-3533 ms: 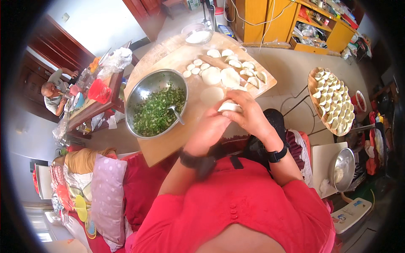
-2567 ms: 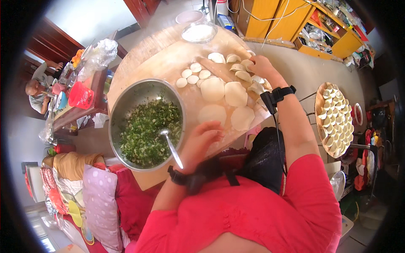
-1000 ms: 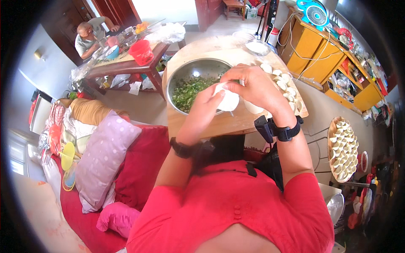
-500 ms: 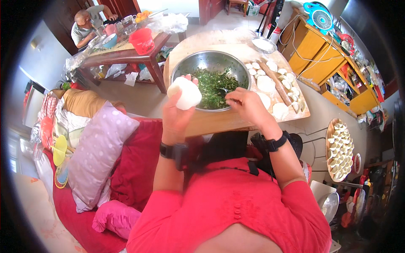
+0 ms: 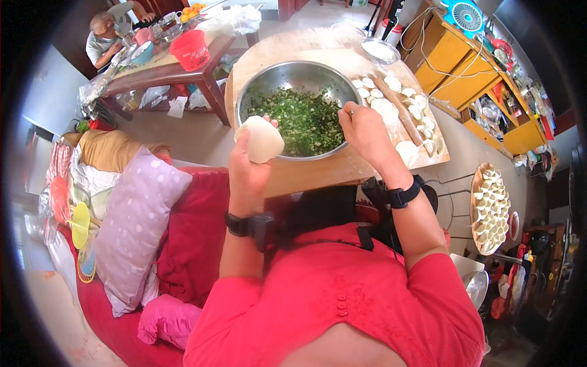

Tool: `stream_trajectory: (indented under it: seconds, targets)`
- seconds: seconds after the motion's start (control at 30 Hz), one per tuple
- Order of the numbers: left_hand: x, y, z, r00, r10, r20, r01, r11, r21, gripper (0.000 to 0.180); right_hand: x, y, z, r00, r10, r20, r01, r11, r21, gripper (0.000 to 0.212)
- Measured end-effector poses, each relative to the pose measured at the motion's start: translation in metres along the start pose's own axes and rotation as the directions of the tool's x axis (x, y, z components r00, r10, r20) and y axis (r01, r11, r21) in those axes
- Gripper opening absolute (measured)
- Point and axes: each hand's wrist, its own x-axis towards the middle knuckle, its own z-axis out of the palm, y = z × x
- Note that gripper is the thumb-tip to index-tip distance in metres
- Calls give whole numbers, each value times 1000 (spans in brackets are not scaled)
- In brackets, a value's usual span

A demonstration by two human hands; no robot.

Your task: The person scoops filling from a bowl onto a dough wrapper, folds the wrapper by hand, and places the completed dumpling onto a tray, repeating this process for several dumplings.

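Observation:
A round, pale dumpling wrapper (image 5: 261, 140) rests in my left hand (image 5: 247, 174), its fingers curled behind the dough. Just right of it stands a wide steel bowl (image 5: 299, 72), holding chopped green filling (image 5: 296, 119). At the bowl's right rim, my right hand (image 5: 368, 131) is closed in a pinch on a spoon; only a bit of its handle shows and its far end is hidden. Beside the bowl, a floury board (image 5: 342, 171) carries a rolling pin (image 5: 400, 110), flat wrappers (image 5: 406, 151) and small dough pieces (image 5: 368, 82).
A round tray of folded dumplings (image 5: 490, 208) stands on a rack at the right. Behind the board sits a metal dish of flour (image 5: 380, 50). Far left, a person sits at a wooden table with a red bucket (image 5: 189, 50). A spotted pillow (image 5: 140, 226) lies at my left.
My right hand has shifted slightly right and up, from over the filling to the bowl's rim. My left hand with the wrapper sits a little lower and further left. The view has shifted slightly.

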Motion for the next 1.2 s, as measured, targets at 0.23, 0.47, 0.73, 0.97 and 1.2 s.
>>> stream_trajectory:
  seconds: [0.23,0.47,0.73,0.97,1.2]
  targets:
    - [2,-5,2,999,-27,-36,26,1000,-10,39,-24,15,17,861,507,37,-431,690,582,23]
    - [0,-5,4,998,48,-40,-47,999,24,37,-33,11,23,723,651,230,-460,205,864,20]
    - [1,6,15,994,17,-109,-27,996,-89,33,-39,8,15,751,636,178,-261,39,964,19]
    - [12,-6,21,999,20,-37,-21,1000,-9,34,-37,18,10,729,664,167,-253,34,967,21]
    - [13,-15,27,997,11,-73,-14,999,-38,32,-42,22,2,750,638,176,-270,52,962,20]
